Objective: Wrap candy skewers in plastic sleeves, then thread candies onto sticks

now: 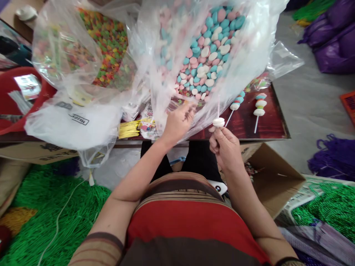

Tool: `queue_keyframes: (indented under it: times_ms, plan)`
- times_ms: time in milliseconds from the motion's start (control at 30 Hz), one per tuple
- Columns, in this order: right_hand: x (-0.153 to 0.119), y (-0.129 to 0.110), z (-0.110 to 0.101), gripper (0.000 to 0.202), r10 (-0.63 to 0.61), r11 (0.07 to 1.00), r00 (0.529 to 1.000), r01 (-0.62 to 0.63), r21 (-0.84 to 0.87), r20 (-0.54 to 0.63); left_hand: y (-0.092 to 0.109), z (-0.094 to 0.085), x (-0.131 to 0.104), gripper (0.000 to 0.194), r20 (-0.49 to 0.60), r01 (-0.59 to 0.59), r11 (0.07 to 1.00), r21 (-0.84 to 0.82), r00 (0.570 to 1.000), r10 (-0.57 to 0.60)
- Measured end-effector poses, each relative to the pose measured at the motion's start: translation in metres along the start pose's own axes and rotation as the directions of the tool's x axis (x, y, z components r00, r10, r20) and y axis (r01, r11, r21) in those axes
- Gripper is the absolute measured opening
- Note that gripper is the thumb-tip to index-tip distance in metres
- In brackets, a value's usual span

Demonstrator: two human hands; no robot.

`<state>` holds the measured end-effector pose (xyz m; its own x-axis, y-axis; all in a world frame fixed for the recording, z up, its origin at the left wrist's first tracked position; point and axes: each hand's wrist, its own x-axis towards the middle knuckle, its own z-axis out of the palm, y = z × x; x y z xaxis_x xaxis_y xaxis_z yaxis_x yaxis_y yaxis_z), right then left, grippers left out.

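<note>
My right hand (226, 146) pinches a thin stick threaded with white candies (219, 122), held upright at the table's front edge. Its pale tip points up. My left hand (180, 121) is at the mouth of a large clear plastic bag (162, 99), its fingers curled together and slightly blurred. Whether anything is between them I cannot make out. Inside that bag lie many pink, blue and white oval candies (205, 55). Two candy skewers lie to the right on the dark red table: one with blue and white pieces (235, 105), the other with stacked coloured pieces (259, 106).
A bag of small multicoloured ring candies (111, 44) lies at the left, near a white bag (74, 120) and a red basin (36, 99). Yellow twist ties (129, 129) lie at the front edge. An open cardboard box (274, 177) stands below on the right.
</note>
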<state>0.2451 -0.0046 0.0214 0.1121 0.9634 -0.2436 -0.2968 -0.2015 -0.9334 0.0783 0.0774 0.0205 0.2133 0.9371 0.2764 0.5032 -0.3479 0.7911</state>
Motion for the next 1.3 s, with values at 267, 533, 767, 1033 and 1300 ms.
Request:
queue_keyframes:
  times_ms: [267,533,767,1033,1300]
  plan:
    - [-0.008,-0.002,-0.008,0.038,-0.019,0.999,0.999,0.02,0.028,-0.046,-0.033,0.022,0.068,0.017,0.144,0.075,0.85,0.521,0.974,-0.174]
    - [-0.009,0.002,-0.012,0.04,0.0,1.0,0.997,0.002,0.016,-0.073,-0.033,0.017,0.065,0.023,0.159,0.096,0.893,0.441,0.97,-0.183]
    - [-0.009,0.005,-0.008,0.044,0.007,0.999,0.998,-0.004,0.048,-0.062,-0.046,-0.01,0.063,0.028,0.035,0.294,0.896,0.333,0.946,-0.323]
    - [-0.012,0.007,-0.006,0.046,0.027,1.0,0.998,-0.027,0.013,-0.061,-0.049,-0.003,0.064,0.028,0.066,0.162,0.87,0.465,0.974,-0.216]
    - [-0.012,0.013,-0.008,0.045,0.035,0.999,0.997,-0.034,0.013,-0.073,-0.044,0.005,0.084,0.034,0.165,0.033,0.766,0.642,0.97,-0.18]
